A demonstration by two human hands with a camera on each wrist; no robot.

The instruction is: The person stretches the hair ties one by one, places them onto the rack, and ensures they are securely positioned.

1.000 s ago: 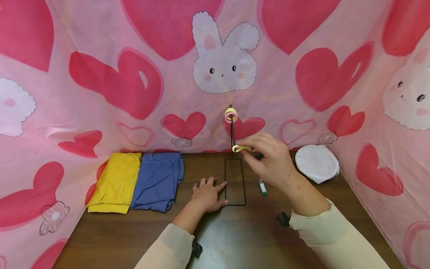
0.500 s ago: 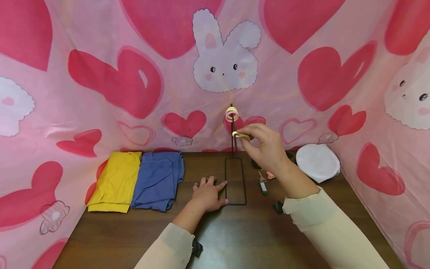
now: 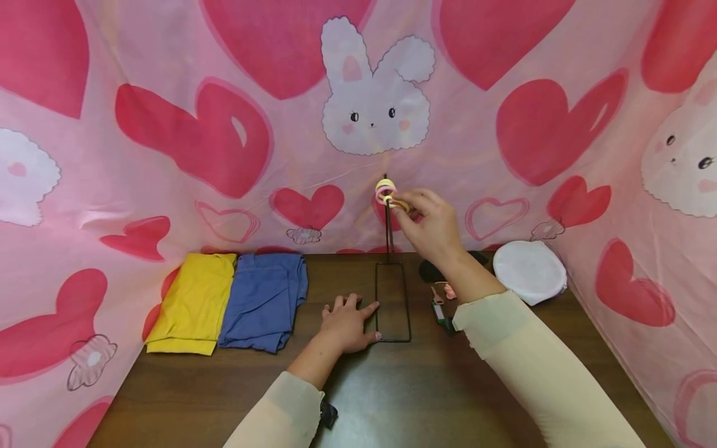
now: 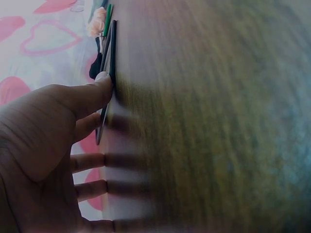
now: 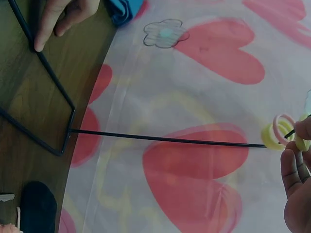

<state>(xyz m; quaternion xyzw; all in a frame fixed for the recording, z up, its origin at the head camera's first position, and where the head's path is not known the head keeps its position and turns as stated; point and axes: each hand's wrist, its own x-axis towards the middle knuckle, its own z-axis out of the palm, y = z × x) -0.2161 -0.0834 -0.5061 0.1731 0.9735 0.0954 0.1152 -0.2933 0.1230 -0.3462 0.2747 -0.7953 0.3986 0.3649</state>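
A black wire stand (image 5: 194, 141) with a rectangular base (image 3: 394, 341) stands mid-table. Looped over its top arm are yellow rings (image 3: 384, 183) and a pink ring (image 3: 383, 191), which look like hair ties. My left hand (image 3: 346, 326) lies with spread fingers at the base's left side, thumb and index finger touching the wire. At the arm's near tip, my right hand (image 3: 431, 224) pinches another yellow hair tie (image 5: 302, 144). In the right wrist view the wire tip shows beside this tie; whether it passes through is partly hidden by the fingers.
Folded yellow cloth (image 3: 193, 305) and blue cloth (image 3: 263, 302) lie at the left. Right of the stand are a key (image 3: 437, 295) with a green tag, a small pink item (image 3: 450, 291) and a black object (image 3: 429, 271). A white round pouch (image 3: 529, 272) sits farther right.
My right hand has risen and moved forward, carrying the yellow hair tie up to the top arm's tip, close to the hanging rings. The left hand has stayed on the base.
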